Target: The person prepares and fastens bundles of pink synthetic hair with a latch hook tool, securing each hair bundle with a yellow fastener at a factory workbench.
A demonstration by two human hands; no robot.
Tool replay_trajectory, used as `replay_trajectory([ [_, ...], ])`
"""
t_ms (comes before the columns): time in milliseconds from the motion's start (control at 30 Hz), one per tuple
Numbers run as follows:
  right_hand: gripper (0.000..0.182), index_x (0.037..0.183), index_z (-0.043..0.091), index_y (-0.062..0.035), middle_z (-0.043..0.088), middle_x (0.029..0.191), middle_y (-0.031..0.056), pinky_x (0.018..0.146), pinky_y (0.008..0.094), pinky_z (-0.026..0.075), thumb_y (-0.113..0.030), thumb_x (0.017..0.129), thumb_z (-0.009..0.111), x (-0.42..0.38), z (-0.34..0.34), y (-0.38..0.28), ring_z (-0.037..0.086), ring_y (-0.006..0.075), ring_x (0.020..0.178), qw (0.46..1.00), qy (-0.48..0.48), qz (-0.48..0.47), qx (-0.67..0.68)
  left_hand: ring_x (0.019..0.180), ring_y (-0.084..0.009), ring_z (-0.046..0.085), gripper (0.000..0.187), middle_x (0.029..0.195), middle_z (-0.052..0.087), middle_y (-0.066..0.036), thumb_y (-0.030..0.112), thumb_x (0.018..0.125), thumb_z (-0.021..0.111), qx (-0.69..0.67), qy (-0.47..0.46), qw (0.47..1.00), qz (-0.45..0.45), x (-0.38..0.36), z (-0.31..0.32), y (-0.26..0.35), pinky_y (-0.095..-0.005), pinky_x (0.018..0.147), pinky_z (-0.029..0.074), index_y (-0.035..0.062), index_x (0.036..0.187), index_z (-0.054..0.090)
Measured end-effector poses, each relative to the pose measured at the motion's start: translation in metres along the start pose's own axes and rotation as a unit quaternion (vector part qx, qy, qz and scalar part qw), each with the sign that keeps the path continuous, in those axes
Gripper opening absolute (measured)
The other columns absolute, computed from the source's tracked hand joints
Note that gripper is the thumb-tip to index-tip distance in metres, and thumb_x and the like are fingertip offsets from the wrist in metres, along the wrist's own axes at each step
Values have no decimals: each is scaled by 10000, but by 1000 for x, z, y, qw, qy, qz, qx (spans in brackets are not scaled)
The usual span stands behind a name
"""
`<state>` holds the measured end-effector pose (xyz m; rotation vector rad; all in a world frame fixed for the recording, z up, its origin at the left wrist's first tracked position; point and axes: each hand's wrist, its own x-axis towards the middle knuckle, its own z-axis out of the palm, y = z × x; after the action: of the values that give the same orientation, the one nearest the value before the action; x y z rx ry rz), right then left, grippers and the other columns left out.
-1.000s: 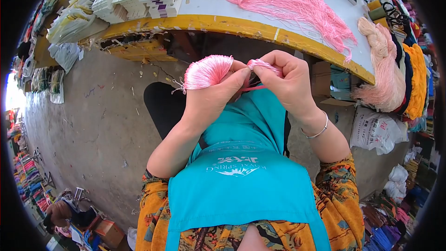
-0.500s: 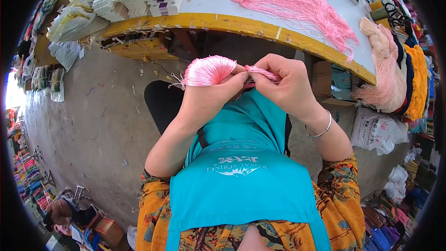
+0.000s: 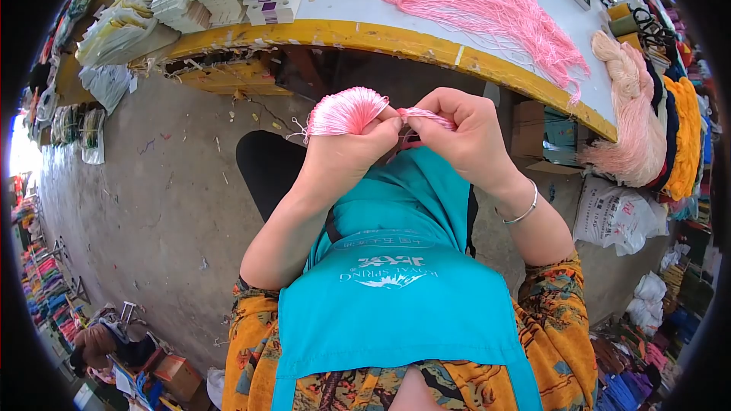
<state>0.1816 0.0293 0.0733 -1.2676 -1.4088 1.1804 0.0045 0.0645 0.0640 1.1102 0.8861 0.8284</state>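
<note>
Head view. The fisheye frame cuts off the scene in black at the corners, and the far edges are warped and hard to read. The spot where both hands meet hides how the thread is joined there; a thin pink strand below the fingers is only partly visible.

The fanned pink silky thread tassel (image 3: 346, 110) sits in front of the chest, above the teal apron (image 3: 392, 289) and below the yellow table edge (image 3: 396, 39). Its fringe spreads up and left in a half-round brush; loose pale ends stick out at its left.

Left hand (image 3: 346, 156): fingers closed, thumb and forefinger clamped on the tassel's neck. Right hand (image 3: 461, 133): fingers curled together, pinching a short pink thread bundle (image 3: 426, 115) just beside the tassel's neck, fingertips touching the left hand's. A silver bangle (image 3: 521, 209) circles the right wrist.

On the table, well apart, lies a long loose skein of pink thread (image 3: 480, 4).
</note>
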Motion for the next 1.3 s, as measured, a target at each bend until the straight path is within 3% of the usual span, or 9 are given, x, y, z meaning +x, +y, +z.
replay_trajectory([
  [300, 112, 869, 677, 14, 626, 745, -17, 571, 174, 403, -96, 885, 659, 0, 5, 7, 500, 5, 661, 982, 43, 52, 174, 567, -48, 485, 76, 640, 543, 13, 34, 866, 624, -35, 15, 999, 10, -2, 5, 6, -218, 480, 383, -7, 803, 627],
  [467, 124, 916, 674, -12, 628, 746, -13, 470, 168, 303, -135, 898, 665, -1, 3, 10, 434, -6, 564, 944, 9, 109, 313, 572, -44, 484, 81, 652, 545, 17, 54, 876, 621, -29, 20, 999, -2, 0, 2, 4, -215, 480, 380, 9, 809, 629],
  [600, 132, 917, 674, -10, 632, 746, -7, 445, 169, 280, -141, 905, 660, 0, 1, 14, 411, -10, 541, 942, -11, 104, 319, 600, -40, 483, 76, 656, 546, 18, 41, 858, 618, -26, 7, 1000, 10, 1, -1, 1, -216, 496, 388, 8, 791, 627],
  [700, 126, 917, 673, 0, 645, 761, 8, 479, 170, 348, -122, 911, 644, 0, 0, 8, 470, 3, 576, 943, -10, 113, 313, 614, -40, 481, 75, 659, 547, 17, 32, 842, 617, -10, -3, 1000, 22, 3, -3, -1, -217, 509, 394, 3, 773, 624],
  [767, 123, 914, 670, 15, 663, 787, 28, 564, 180, 437, -101, 915, 627, 1, 1, 4, 549, 28, 642, 980, 10, 68, 186, 619, -40, 480, 75, 661, 549, 16, 29, 835, 617, -6, -10, 1000, 27, 2, -4, 0, -218, 515, 395, 1, 765, 622],
  [933, 124, 913, 666, 28, 674, 812, 39, 673, 204, 493, -85, 917, 616, 2, -5, 7, 608, 57, 736, 983, 20, 34, 179, 625, -36, 484, 69, 669, 558, 21, 30, 835, 623, 35, -3, 998, 56, 5, -13, -5, -217, 521, 399, 4, 773, 632],
  [1033, 122, 924, 666, 27, 672, 819, 32, 680, 209, 495, -86, 917, 619, 2, -11, 0, 604, 57, 739, 977, 16, 53, 205, 631, -25, 486, 64, 690, 573, 32, 50, 861, 641, -8, 9, 1000, -16, 1, -14, 1, -208, 525, 392, 4, 822, 663],
  [1233, 120, 920, 674, 3, 661, 785, 9, 562, 158, 425, -112, 913, 638, 3, -9, -2, 547, 13, 662, 970, 16, 66, 232, 625, -12, 489, 97, 737, 606, 45, 81, 890, 661, -41, 24, 999, 13, 0, -5, -2, -186, 518, 367, 1, 931, 697],
  [1300, 126, 917, 680, -13, 649, 740, -3, 478, 153, 342, -135, 904, 655, 4, -9, 2, 475, -9, 574, 973, 32, 72, 215, 638, -21, 514, 88, 760, 625, 25, 78, 880, 666, -38, 20, 999, 11, 0, -4, 0, -182, 528, 399, 9, 931, 690],
])
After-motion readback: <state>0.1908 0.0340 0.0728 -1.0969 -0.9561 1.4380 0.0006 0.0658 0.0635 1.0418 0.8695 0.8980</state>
